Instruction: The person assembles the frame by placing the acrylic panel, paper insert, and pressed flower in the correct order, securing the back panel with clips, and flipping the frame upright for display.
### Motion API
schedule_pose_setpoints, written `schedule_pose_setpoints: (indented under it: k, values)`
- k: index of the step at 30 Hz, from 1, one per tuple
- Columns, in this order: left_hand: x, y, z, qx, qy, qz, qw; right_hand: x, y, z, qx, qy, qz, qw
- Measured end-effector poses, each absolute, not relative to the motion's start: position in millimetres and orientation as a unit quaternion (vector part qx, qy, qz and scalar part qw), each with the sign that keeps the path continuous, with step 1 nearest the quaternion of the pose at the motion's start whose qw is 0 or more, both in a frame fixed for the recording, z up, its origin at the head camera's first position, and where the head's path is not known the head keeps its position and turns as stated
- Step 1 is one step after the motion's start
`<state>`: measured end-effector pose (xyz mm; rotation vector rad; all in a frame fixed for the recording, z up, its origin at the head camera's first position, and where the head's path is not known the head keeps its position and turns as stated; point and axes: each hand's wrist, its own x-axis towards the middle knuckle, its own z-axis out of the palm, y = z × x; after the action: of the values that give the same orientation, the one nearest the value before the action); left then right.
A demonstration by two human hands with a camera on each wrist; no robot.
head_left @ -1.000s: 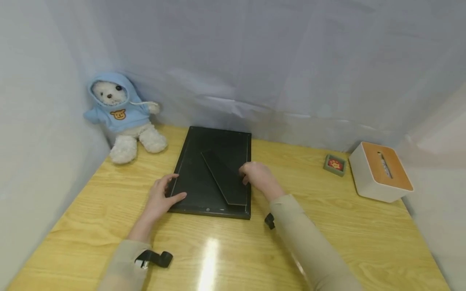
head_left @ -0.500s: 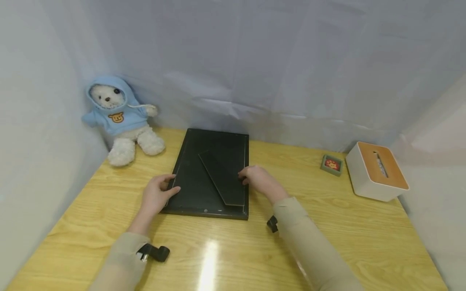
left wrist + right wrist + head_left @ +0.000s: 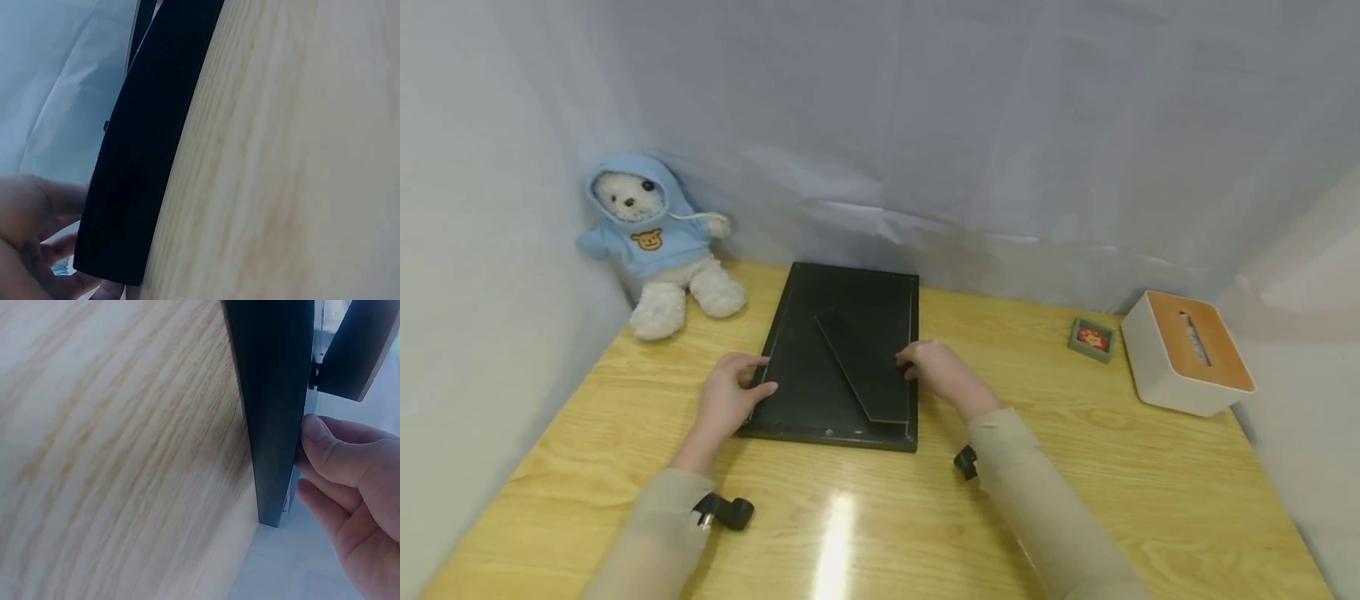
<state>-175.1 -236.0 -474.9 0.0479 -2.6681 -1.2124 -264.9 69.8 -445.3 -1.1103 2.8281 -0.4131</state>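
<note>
A black picture frame (image 3: pixel 797 358) lies face down on the wooden table, its stand leg (image 3: pixel 867 371) slanting across the back. My left hand (image 3: pixel 727 397) grips the frame's left edge, thumb over the back and fingers along the side. At the right edge, beside the stand leg, my right hand (image 3: pixel 942 372) has its thumb and bent fingers together. In the right wrist view the thumb tip (image 3: pixel 317 430) meets the frame's rim (image 3: pixel 275 412), and the stand leg (image 3: pixel 359 350) rises just past it. The left wrist view shows the frame's dark side wall (image 3: pixel 147 144) between hand and table.
A plush bear (image 3: pixel 658 242) in a blue hoodie sits at the back left. Toward the right stand a small green-rimmed square (image 3: pixel 1092 339) with a red middle and a white tissue box (image 3: pixel 1183 354) with an orange top. A pale curtain (image 3: pixel 940 125) hangs behind the table.
My left thumb has drawn back toward the frame's left edge. The right hand has slid slightly toward me along the right edge. The frame and its stand leg look the same.
</note>
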Motion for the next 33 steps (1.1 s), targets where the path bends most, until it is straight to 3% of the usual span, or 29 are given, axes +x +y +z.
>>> schedule_pose_setpoints:
  k: [9, 19, 28, 33]
  values:
    - [-179.5, -240.9, -475.0, 0.024, -0.910, -0.405, 0.082, -266.0, 68.8, -444.8, -0.359, 0.924, -0.121, 0.040]
    - [-207.1, -260.9, -467.3, 0.131, -0.794, -0.591, -0.048, -265.5, 70.1, -446.1, -0.364, 0.921, -0.135, 0.034]
    - [-228.5, -272.3, -461.8, 0.159, -0.764, -0.604, -0.161, -264.7, 71.9, -447.6, -0.366, 0.919, -0.139, 0.042]
    - [-234.8, -276.1, -457.5, 0.147, -0.770, -0.590, -0.191, -265.4, 71.7, -447.3, -0.366, 0.919, -0.144, 0.037]
